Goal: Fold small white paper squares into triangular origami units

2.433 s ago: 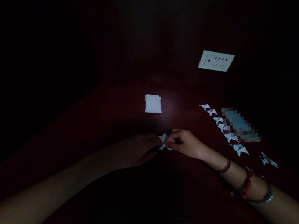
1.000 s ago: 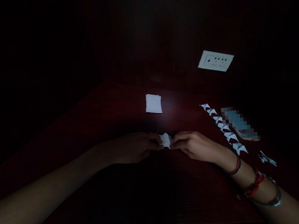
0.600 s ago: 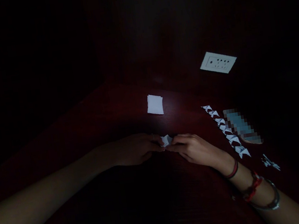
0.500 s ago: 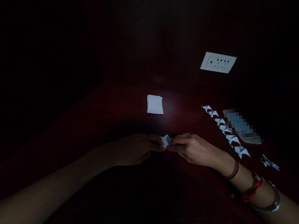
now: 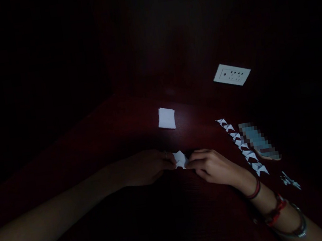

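The scene is very dark. A small folded white paper piece (image 5: pixel 181 159) is pinched between my two hands just above a dark reddish wooden table (image 5: pixel 125 121). My left hand (image 5: pixel 148 167) grips its left side with closed fingers; a ring shows on one finger. My right hand (image 5: pixel 211 165) pinches its right side, and the wrist carries several bracelets. A small stack of white square papers (image 5: pixel 166 118) lies on the table beyond my hands.
A row of several folded white paper pieces (image 5: pixel 242 147) runs diagonally on the right, beside a blurred bluish flat object (image 5: pixel 258 140). One more folded piece (image 5: pixel 290 180) lies farther right. A white wall socket plate (image 5: pixel 231 74) sits behind. Light cloth shows at the bottom edge.
My hands stay closed on the same paper piece, working it slightly. The whole view has shifted down a little in the picture as my head moved.
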Motion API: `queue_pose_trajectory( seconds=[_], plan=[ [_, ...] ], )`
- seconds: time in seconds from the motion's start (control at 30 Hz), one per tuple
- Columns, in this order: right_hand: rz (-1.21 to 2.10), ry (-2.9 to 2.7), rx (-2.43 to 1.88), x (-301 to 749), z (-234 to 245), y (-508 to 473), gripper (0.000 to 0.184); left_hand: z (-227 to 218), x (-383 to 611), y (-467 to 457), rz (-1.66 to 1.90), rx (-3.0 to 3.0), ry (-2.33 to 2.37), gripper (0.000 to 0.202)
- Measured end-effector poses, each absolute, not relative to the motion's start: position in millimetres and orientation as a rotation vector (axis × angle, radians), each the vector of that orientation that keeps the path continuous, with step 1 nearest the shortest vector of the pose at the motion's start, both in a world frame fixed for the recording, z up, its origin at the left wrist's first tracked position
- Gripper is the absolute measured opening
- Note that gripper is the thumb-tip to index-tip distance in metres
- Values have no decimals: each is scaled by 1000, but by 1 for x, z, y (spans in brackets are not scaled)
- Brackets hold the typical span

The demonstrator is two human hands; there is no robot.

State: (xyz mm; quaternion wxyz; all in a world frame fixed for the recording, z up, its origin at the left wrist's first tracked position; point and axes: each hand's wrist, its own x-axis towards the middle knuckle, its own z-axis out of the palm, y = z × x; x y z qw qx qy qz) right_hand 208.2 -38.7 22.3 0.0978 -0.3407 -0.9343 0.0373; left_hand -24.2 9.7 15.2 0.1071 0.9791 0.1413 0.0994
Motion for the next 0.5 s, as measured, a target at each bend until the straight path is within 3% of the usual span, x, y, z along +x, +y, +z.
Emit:
queue_pose_trajectory(
  seconds=[0.2, 0.5],
  plan=[
    [150, -2696, -1055, 208, 18, -36, 38, 15, -25, 9, 320, 2931, 407, 41],
    [115, -2741, -1056, 201, 27, -41, 31, 10, -24, 6, 314, 3008, 407, 40]
  ],
)
